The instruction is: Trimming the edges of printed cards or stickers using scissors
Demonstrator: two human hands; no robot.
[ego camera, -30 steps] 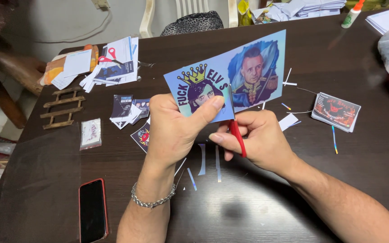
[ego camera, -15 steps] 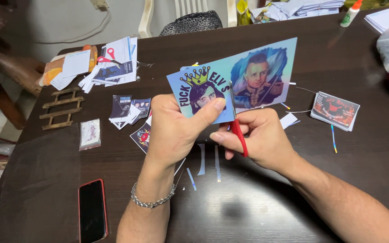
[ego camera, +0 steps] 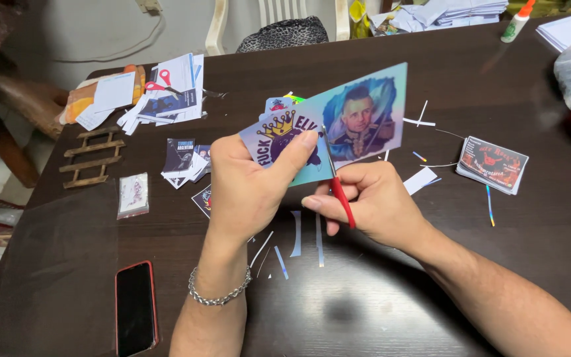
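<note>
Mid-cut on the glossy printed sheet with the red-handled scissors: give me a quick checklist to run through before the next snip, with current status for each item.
1. Left hand grips the glossy printed sheet with two pictures, thumb on its front: ok.
2. Right hand holds the red-handled scissors: ok.
3. Blades run up between the two pictures on the sheet: ok.
4. Left thumb lies close beside the blades; enough clearance: cannot tell.
5. Sheet is lifted off the dark wooden table, so nothing under it gets cut: ok.
6. Thin cut paper strips lie on the table below the hands, apart from the blades: ok.
</note>
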